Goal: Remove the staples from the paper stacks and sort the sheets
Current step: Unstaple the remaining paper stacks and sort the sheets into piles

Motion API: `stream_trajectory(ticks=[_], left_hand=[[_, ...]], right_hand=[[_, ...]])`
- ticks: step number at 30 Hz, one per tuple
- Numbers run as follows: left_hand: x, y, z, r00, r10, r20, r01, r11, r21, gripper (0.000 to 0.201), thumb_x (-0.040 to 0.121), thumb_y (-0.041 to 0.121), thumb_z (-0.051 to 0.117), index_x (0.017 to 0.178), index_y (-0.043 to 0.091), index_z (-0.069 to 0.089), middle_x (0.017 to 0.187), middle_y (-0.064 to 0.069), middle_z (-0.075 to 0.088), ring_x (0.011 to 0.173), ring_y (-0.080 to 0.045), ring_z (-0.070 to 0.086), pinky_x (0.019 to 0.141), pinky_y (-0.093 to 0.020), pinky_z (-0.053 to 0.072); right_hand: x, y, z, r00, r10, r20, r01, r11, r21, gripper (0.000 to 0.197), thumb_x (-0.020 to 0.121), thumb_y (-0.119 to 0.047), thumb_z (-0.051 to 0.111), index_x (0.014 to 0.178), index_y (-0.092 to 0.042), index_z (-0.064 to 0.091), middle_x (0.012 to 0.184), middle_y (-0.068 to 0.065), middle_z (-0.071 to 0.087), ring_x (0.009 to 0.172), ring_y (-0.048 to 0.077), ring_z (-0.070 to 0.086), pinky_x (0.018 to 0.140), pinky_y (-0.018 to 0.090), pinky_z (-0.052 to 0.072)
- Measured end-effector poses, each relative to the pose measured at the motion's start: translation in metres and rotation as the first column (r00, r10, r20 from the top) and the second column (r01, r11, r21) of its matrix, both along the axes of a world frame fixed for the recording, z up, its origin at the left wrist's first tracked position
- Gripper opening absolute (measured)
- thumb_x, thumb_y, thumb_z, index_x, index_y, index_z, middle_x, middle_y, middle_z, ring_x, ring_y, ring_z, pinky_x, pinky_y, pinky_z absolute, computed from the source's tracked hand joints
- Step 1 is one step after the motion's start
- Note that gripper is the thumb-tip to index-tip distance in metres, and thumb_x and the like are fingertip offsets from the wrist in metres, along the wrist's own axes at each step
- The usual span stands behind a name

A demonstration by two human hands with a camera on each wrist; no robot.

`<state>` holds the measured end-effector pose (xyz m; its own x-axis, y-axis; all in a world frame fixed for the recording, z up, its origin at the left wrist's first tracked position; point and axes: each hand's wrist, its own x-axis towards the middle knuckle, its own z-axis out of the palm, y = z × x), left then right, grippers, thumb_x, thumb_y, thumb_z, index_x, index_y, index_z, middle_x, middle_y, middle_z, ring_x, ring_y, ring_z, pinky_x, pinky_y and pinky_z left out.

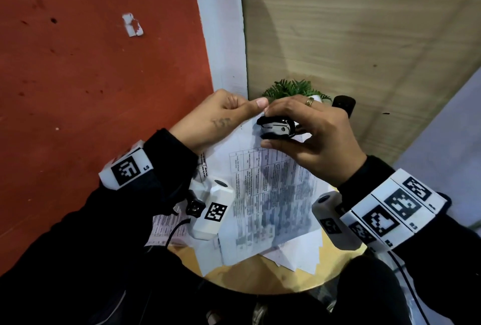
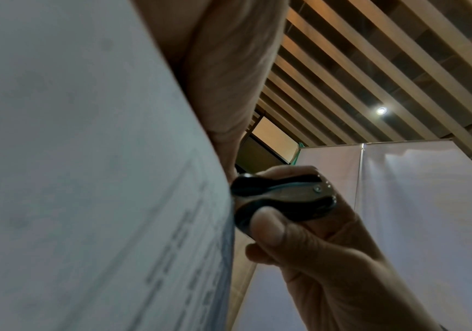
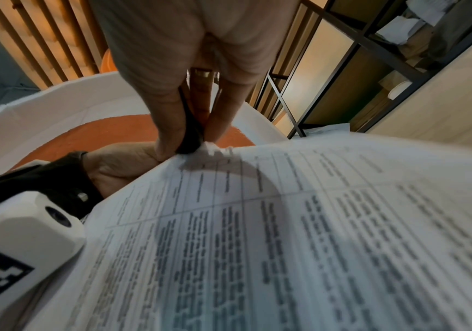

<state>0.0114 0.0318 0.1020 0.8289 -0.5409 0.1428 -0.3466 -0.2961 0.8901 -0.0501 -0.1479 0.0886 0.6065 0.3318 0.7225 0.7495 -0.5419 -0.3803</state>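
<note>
A printed paper stack (image 1: pixel 270 189) with tables of text is lifted off the round table. My left hand (image 1: pixel 223 113) pinches its top corner between thumb and fingers. My right hand (image 1: pixel 307 129) grips a black and metal staple remover (image 1: pixel 277 128), squeezed between thumb and fingers, its claws at that same corner. In the left wrist view the staple remover (image 2: pixel 280 199) touches the edge of the paper stack (image 2: pixel 87 179). In the right wrist view the staple remover (image 3: pixel 191 134) bites the corner of the paper stack (image 3: pixel 286 235). The staple itself is hidden.
More loose sheets (image 1: pixel 260 254) lie under the stack on the small round wooden table (image 1: pixel 250 280). A small green potted plant (image 1: pixel 294 90) and a black object (image 1: pixel 343 104) stand at the table's far side. A red wall (image 1: pixel 91 64) is on the left.
</note>
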Motion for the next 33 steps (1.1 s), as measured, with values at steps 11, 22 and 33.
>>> stream_trajectory(ticks=[11,22,33], left_hand=[[-0.022,-0.002,0.013,0.993,-0.02,-0.115,0.003,0.989,-0.149,0.028,0.086,0.021,0.064,0.082,-0.007,0.065,0.072,-0.006,0.063,0.065,-0.017,0.053,0.061,-0.023,0.041],[-0.029,0.0,0.019,0.982,-0.026,-0.186,0.0,0.99,-0.141,0.026,0.084,-0.006,0.058,0.067,0.012,0.067,0.055,0.005,0.064,0.046,-0.002,0.056,0.046,-0.011,0.043],[-0.032,-0.008,0.019,0.975,0.029,-0.222,-0.061,0.988,-0.142,0.033,0.087,-0.004,0.053,0.063,0.013,0.068,0.054,0.006,0.064,0.046,-0.001,0.055,0.048,-0.011,0.045]], right_hand=[[-0.002,-0.001,0.0,0.997,0.007,-0.081,0.013,0.97,0.242,0.043,0.069,-0.031,0.077,0.099,-0.002,0.067,0.094,0.004,0.067,0.089,0.01,0.063,0.07,0.022,0.057],[-0.008,-0.007,0.002,0.99,0.046,-0.137,-0.004,0.956,0.292,0.043,0.069,-0.031,0.077,0.106,-0.015,0.061,0.101,-0.002,0.064,0.096,0.01,0.063,0.075,0.031,0.057],[-0.007,0.018,-0.009,0.801,0.347,-0.488,0.111,0.715,0.691,0.022,0.064,-0.006,0.047,0.067,-0.027,0.048,0.063,-0.001,0.045,0.049,0.011,0.036,0.04,0.016,0.026]])
